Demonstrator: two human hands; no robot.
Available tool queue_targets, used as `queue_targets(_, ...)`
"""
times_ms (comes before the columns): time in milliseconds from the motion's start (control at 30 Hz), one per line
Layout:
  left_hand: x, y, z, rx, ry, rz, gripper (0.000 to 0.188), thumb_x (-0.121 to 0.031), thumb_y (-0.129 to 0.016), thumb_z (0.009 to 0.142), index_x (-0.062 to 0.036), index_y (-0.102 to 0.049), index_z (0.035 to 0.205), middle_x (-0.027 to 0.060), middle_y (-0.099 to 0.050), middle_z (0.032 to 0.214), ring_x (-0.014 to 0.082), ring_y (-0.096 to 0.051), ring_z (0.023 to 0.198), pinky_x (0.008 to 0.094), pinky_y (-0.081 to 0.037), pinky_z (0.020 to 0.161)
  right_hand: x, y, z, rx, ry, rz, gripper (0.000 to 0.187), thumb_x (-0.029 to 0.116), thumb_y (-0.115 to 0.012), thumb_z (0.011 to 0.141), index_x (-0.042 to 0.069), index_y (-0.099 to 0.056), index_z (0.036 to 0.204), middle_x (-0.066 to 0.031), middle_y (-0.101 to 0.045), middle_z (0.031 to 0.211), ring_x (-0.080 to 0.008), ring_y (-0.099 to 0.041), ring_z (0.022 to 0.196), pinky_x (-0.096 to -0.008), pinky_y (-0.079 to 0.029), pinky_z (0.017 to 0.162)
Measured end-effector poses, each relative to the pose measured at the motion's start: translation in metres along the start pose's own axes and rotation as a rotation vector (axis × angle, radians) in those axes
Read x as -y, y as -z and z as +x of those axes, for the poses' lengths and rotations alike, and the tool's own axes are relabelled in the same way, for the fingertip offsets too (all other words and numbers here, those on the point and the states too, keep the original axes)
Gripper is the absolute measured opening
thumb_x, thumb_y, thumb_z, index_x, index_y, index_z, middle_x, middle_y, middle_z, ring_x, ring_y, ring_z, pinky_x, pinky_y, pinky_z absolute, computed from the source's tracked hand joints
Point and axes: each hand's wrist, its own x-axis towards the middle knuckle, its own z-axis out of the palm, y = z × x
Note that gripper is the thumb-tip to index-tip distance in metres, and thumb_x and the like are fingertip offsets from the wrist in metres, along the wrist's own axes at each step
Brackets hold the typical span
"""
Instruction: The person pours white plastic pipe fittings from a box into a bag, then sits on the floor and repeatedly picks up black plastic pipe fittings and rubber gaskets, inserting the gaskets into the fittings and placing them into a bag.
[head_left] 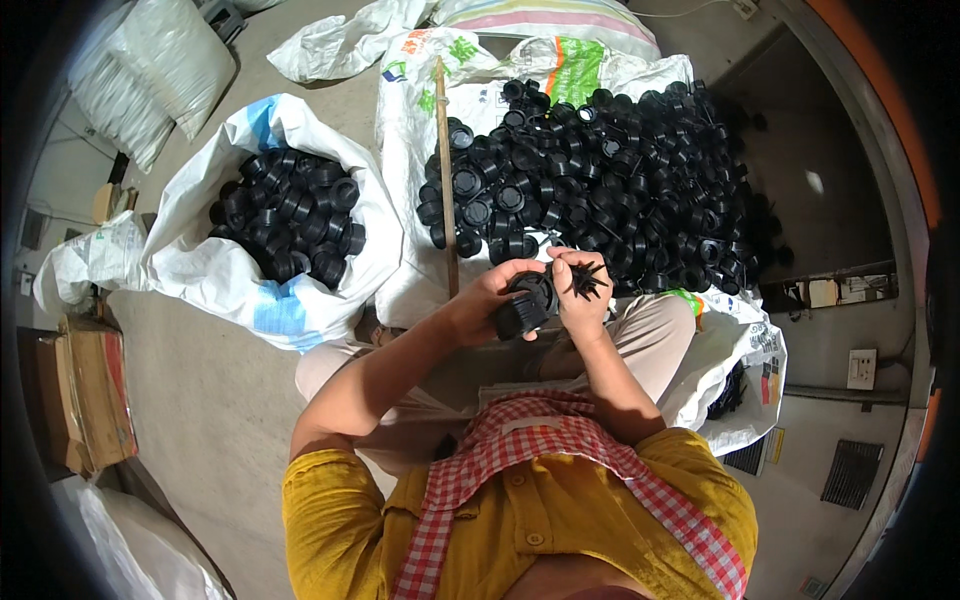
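Over my crossed legs, my left hand (487,292) is closed around black plastic caps (520,314), at least two of them, one showing its hollow side. Close beside it, my right hand (582,305) grips a bunch of thin black plastic sticks (588,281) whose pointed ends fan out above the fingers. Both hands nearly meet at the caps; whether the right fingers touch them I cannot tell. Just beyond the hands spreads a large heap of similar black caps (600,165) on a flattened white woven sack (408,170).
At left stands an open white sack (375,235) holding black caps (290,205). A wooden stick (446,180) lies along the heap's left side. By my right knee is another white sack (700,400) with black pieces inside. Cardboard boxes (95,395) and full sacks (180,65) stand farther left.
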Motion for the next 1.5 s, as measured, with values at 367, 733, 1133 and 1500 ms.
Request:
queue_targets(367, -0.009, -0.005, -0.006, -0.058, -0.08, 0.057, 0.081, -0.007, -0.073, 0.073, -0.0098, -0.029, 0.142, 0.0065, -0.047, 0.126, 0.0186, -0.049, 0.113, 0.0342, -0.041, 0.095, 0.0, -0.012, 0.02, -0.003, 0.268, -0.094, 0.013, 0.003, -0.065, 0.084, 0.0, -0.054, 0.09, -0.0135, -0.067, 0.087, -0.0203, -0.066, 0.081, -0.0294, -0.052, 0.073)
queue_targets(733, -0.004, 0.013, 0.01, -0.351, -0.437, 0.379, 0.028, -0.002, -0.045, 0.095, -0.0043, -0.054, 0.122, 0.0061, -0.057, 0.117, 0.0162, -0.056, 0.108, 0.0305, -0.044, 0.092, 0.009, -0.016, 0.019, 0.0, 0.125, 0.052, 0.011, 0.002, -0.062, 0.086, 0.001, -0.052, 0.088, -0.0148, -0.066, 0.088, -0.019, -0.064, 0.082, -0.0303, -0.051, 0.076)
queue_targets(1133, -0.029, -0.006, -0.008, -0.327, -0.364, 0.774, 0.048, 0.001, -0.071, 0.063, -0.012, -0.059, 0.108, 0.014, -0.055, 0.11, 0.0328, -0.056, 0.101, 0.0352, -0.045, 0.088, 0.007, -0.018, 0.029, 0.093, 0.205, -0.186, 0.012, 0.004, -0.067, 0.081, 0.001, -0.056, 0.083, -0.0116, -0.065, 0.078, -0.0203, -0.064, 0.068, -0.0285, -0.05, 0.065)
queue_targets(1500, -0.125, 0.012, -0.064, -1.293, -0.898, 1.853, 0.055, 0.003, -0.066, 0.059, -0.0095, -0.06, 0.113, 0.0142, -0.056, 0.1, 0.0333, -0.052, 0.096, 0.0418, -0.042, 0.087, -0.018, 0.216, 0.006, -0.236, -0.12, -1.067, 0.019, 0.008, -0.062, 0.078, 0.011, -0.059, 0.097, -0.0152, -0.065, 0.083, -0.0323, -0.064, 0.077, -0.038, -0.049, 0.067)
